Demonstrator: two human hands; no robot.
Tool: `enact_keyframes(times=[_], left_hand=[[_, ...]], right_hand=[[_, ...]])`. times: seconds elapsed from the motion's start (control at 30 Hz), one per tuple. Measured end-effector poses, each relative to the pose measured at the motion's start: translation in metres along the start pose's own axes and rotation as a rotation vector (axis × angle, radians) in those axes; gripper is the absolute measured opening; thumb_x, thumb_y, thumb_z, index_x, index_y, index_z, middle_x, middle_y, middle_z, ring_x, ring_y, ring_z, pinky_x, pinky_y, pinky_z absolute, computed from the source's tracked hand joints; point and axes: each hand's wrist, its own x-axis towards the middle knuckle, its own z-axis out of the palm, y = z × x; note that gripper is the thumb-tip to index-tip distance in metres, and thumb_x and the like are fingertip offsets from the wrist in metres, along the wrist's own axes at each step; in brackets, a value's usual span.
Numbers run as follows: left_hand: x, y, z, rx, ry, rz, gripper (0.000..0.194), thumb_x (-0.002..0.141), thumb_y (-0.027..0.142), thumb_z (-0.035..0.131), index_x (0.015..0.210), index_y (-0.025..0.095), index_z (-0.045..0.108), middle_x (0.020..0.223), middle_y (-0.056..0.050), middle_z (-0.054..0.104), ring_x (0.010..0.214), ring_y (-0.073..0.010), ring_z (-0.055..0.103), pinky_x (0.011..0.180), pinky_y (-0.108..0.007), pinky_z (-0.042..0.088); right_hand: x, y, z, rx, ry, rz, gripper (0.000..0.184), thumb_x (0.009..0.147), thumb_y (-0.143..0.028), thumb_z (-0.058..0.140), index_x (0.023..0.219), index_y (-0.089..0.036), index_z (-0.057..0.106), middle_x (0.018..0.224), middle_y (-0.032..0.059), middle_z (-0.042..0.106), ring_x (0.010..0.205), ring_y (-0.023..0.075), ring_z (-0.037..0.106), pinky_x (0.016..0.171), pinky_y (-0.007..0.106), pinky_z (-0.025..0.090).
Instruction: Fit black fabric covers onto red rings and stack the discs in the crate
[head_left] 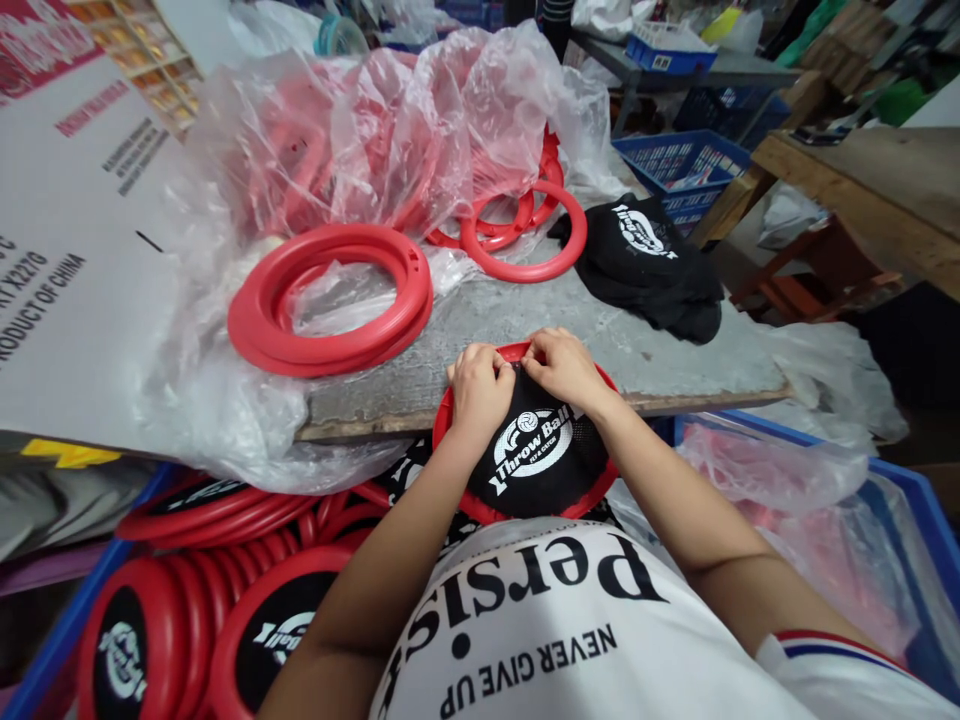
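Against my body and the table's front edge leans a flying disc (536, 445), a red ring with black cloth printed "Throw Ball" stretched inside it. My left hand (480, 388) is closed on its far rim, thumb and fingers pinching where the cloth meets the ring. Just to the right, my right hand (561, 368) pinches the same rim, fingertips pressed down at the cloth's edge. Beyond my hands lie stacked red rings (330, 345) on the left, a loose red ring (525, 268), and a pile of black printed cloths (652, 270) on the right.
Clear plastic bagging (517, 90) full of red rings covers the table's back. A printed carton (75, 250) stands at left. Below left, a blue crate (56, 640) holds several cloth-filled discs; another blue crate (911, 500) with plastic sits below right.
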Motion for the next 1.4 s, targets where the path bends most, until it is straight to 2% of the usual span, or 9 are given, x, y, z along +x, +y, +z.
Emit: enact_keyframes(times=[0.17, 0.33, 0.5, 0.6, 0.67, 0.77, 0.93, 1.13, 1.4], left_hand=[[-0.005, -0.006, -0.009, -0.088, -0.103, 0.118, 0.013, 0.087, 0.019, 0.065, 0.077, 0.021, 0.057, 0.126, -0.009, 0.062, 0.125, -0.0262, 0.056, 0.111, -0.048, 0.039], [-0.009, -0.017, -0.012, -0.116, -0.149, 0.216, 0.013, 0.081, 0.014, 0.067, 0.077, 0.02, 0.057, 0.141, -0.012, 0.054, 0.134, -0.0269, 0.051, 0.116, -0.047, 0.038], [-0.005, -0.022, -0.014, -0.153, -0.116, 0.212, 0.013, 0.083, 0.008, 0.058, 0.078, 0.02, 0.058, 0.137, -0.013, 0.057, 0.13, -0.0239, 0.056, 0.114, -0.043, 0.042], [-0.001, -0.023, -0.018, -0.176, -0.109, 0.186, 0.014, 0.082, 0.007, 0.057, 0.077, 0.02, 0.059, 0.135, -0.012, 0.059, 0.128, -0.0228, 0.057, 0.115, -0.043, 0.041], [0.002, -0.024, -0.02, -0.188, -0.115, 0.171, 0.014, 0.082, 0.008, 0.056, 0.077, 0.02, 0.059, 0.134, -0.011, 0.059, 0.127, -0.0222, 0.058, 0.115, -0.043, 0.041], [0.003, -0.024, -0.021, -0.208, -0.118, 0.151, 0.012, 0.084, 0.01, 0.055, 0.077, 0.02, 0.058, 0.131, -0.011, 0.06, 0.125, -0.0215, 0.058, 0.114, -0.043, 0.042], [0.004, -0.023, -0.02, -0.211, -0.095, 0.133, 0.013, 0.084, 0.01, 0.055, 0.077, 0.021, 0.057, 0.128, -0.011, 0.059, 0.125, -0.0214, 0.058, 0.114, -0.042, 0.042], [0.005, -0.022, -0.019, -0.193, -0.081, 0.112, 0.014, 0.083, 0.008, 0.055, 0.076, 0.02, 0.056, 0.126, -0.011, 0.059, 0.124, -0.0222, 0.058, 0.113, -0.041, 0.043], [0.005, -0.021, -0.016, -0.164, -0.056, 0.101, 0.014, 0.082, 0.008, 0.056, 0.074, 0.02, 0.057, 0.123, -0.011, 0.06, 0.122, -0.0238, 0.059, 0.11, -0.041, 0.046]], right_hand=[[-0.003, 0.01, -0.002, 0.048, -0.01, -0.053, 0.014, 0.086, -0.018, 0.054, 0.073, -0.022, 0.052, 0.087, 0.0053, 0.065, 0.084, 0.0232, 0.055, 0.079, 0.036, 0.041], [-0.004, 0.016, -0.003, 0.067, -0.016, -0.051, 0.011, 0.086, -0.021, 0.056, 0.075, -0.022, 0.056, 0.088, 0.0054, 0.065, 0.087, 0.0239, 0.056, 0.082, 0.037, 0.042], [-0.002, 0.013, -0.005, 0.07, -0.021, -0.061, 0.006, 0.083, -0.018, 0.058, 0.08, -0.022, 0.061, 0.098, 0.0056, 0.069, 0.094, 0.026, 0.058, 0.088, 0.041, 0.042], [0.002, 0.01, -0.005, 0.114, -0.024, -0.176, 0.017, 0.081, -0.012, 0.056, 0.091, -0.022, 0.066, 0.119, 0.0057, 0.068, 0.11, 0.0273, 0.057, 0.099, 0.044, 0.041], [0.005, 0.008, -0.004, 0.133, -0.046, -0.239, 0.025, 0.078, -0.007, 0.054, 0.093, -0.021, 0.068, 0.125, 0.0061, 0.066, 0.116, 0.0264, 0.056, 0.103, 0.044, 0.041], [0.01, 0.004, -0.004, 0.144, -0.094, -0.264, 0.027, 0.077, -0.007, 0.055, 0.094, -0.021, 0.07, 0.126, 0.0065, 0.065, 0.117, 0.0258, 0.057, 0.106, 0.043, 0.041], [0.012, -0.004, -0.004, 0.094, -0.159, -0.225, 0.009, 0.082, -0.015, 0.062, 0.085, -0.021, 0.067, 0.117, 0.0057, 0.068, 0.11, 0.0268, 0.058, 0.102, 0.043, 0.039], [0.01, -0.006, 0.0, 0.057, -0.124, -0.164, 0.009, 0.088, -0.021, 0.063, 0.079, -0.021, 0.064, 0.114, 0.0056, 0.069, 0.107, 0.0275, 0.058, 0.093, 0.041, 0.038], [0.009, -0.005, 0.005, 0.057, -0.073, -0.161, 0.011, 0.087, -0.019, 0.062, 0.076, -0.02, 0.062, 0.113, 0.0052, 0.07, 0.103, 0.0258, 0.059, 0.089, 0.039, 0.038]])
